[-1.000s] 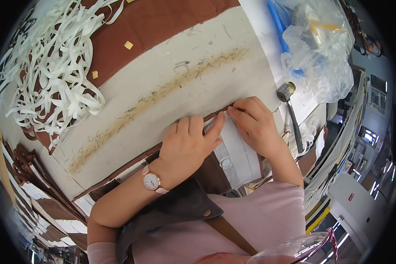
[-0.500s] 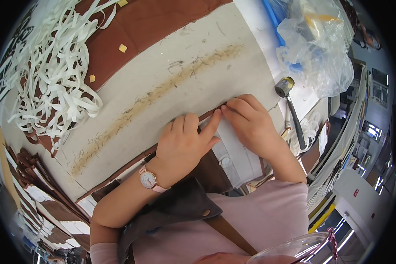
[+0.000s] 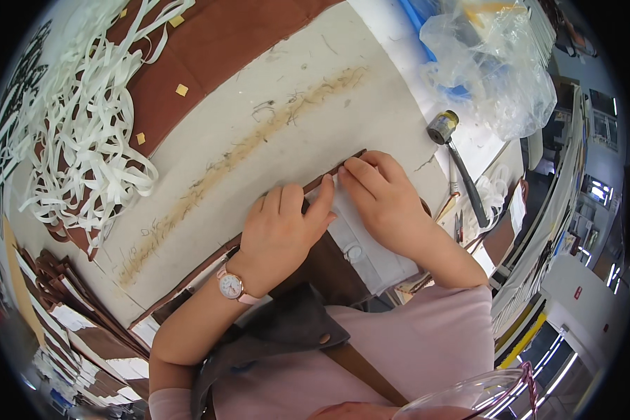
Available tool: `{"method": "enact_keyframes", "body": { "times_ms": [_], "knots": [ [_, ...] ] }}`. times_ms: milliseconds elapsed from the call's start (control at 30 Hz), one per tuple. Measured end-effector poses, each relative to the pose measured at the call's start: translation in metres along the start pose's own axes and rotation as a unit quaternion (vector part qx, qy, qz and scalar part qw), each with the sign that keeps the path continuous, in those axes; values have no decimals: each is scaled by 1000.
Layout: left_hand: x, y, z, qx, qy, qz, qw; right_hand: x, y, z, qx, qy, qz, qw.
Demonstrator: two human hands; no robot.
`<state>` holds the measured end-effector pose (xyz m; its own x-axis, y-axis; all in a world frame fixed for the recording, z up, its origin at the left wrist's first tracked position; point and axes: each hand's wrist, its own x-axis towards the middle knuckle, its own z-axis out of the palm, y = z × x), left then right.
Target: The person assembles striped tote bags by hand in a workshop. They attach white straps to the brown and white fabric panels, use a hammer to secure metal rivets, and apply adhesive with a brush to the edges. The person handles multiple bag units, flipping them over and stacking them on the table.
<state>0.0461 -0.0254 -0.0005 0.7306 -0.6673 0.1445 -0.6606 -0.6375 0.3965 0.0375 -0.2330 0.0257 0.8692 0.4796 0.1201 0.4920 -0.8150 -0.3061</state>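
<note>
A long brown panel with a pale lining [image 3: 381, 264] lies along the near edge of the work surface, in front of my body. My left hand [image 3: 278, 227], a pink-strapped watch on its wrist, has its fingers bent over the panel's narrow brown far edge [image 3: 316, 183]. At that same edge, just to the right, my right hand [image 3: 385, 199] pinches the brown strip between thumb and fingers. A dark bit of the strip's end shows past the right fingertips. Below the hands, a round whitish disc [image 3: 353, 253] sits on the pale lining.
A mallet [image 3: 462, 164] lies right of my right hand, near clear plastic bags [image 3: 497, 66]. White tape [image 3: 94, 133] is heaped at far left over brown material [image 3: 189, 56] with small yellow squares. Brown strap-like pieces [image 3: 56, 269] are stacked at left. The grey board [image 3: 259, 168] is stained.
The whole view has shifted slightly. My right fingers have slid a little along the edge toward my left hand, baring the strip's end. My left hand keeps its place on the edge.
</note>
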Motion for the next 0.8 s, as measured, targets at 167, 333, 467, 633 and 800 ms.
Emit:
{"method": "enact_keyframes", "body": {
  "times_ms": [167,333,467,633,800],
  "knots": [
    [-2,-1,3,-6,4,-3,1000,-5,9,4,44,9,7,999],
    [-3,-1,3,-9,1,1,1000,-3,-4,5,21,16,22,999],
    [-7,-2,2,-9,21,4,1000,-8,-6,4,19,35,30,999],
    [-9,-3,4,-74,60,-33,995,-23,12,-15,43,104,140,984],
    [-9,-5,1,-83,42,-32,995,-36,5,-21,42,96,132,986]
  ]
}}
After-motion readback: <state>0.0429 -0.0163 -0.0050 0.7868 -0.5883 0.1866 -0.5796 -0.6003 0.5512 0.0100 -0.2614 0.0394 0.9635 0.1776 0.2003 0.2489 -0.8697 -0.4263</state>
